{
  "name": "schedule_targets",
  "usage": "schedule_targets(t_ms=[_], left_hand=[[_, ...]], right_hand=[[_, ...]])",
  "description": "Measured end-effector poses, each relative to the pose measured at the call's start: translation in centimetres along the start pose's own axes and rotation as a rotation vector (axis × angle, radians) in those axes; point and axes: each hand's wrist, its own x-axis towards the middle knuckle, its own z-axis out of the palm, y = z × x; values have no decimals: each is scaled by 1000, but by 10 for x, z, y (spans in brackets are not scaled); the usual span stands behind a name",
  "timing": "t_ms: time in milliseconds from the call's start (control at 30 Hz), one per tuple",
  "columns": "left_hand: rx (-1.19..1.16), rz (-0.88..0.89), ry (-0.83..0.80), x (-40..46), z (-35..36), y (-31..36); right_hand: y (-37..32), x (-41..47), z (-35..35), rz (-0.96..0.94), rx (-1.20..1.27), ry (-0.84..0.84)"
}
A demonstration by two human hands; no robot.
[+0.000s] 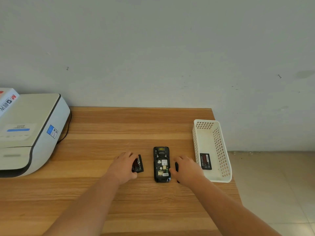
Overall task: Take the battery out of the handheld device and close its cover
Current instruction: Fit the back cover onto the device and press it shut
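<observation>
Nearest me, my two forearms run up from the bottom edge across the wooden table point(119, 126), converging toward its middle. My left hand point(125, 167) sits at about seven o'clock from the handheld device point(162, 165), fingers curled over a black battery point(138, 165) that it grips by its left side; the battery looks tilted up off the table on one edge. The device lies face down between my hands, lengthwise toward twelve o'clock, its back off and its battery bay bare, showing labels and small gold contacts. My right hand point(185, 167) rests at three o'clock from the device, palm down over a dark piece point(176, 166) that I take for the cover, only a sliver of which shows beside the thumb; I cannot tell whether the fingers actually grip it or just lie on it. Farther out at two o'clock a white perforated basket point(219, 142) stands at the table's right edge with a second battery point(205, 161) lying flat in its near end. Off at ten o'clock a white printer point(34, 132) occupies the left end, with a pale wall point(153, 48) behind everything.
</observation>
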Motion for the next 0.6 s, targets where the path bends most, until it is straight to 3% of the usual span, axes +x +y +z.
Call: schedule_targets(t_ms=[200, 600], left_hand=[[-23, 57, 39, 12, -23, 31], [24, 165, -54, 22, 0, 86]], right_hand=[[7, -6, -11, 17, 25, 27], [22, -15, -16, -28, 62, 59]])
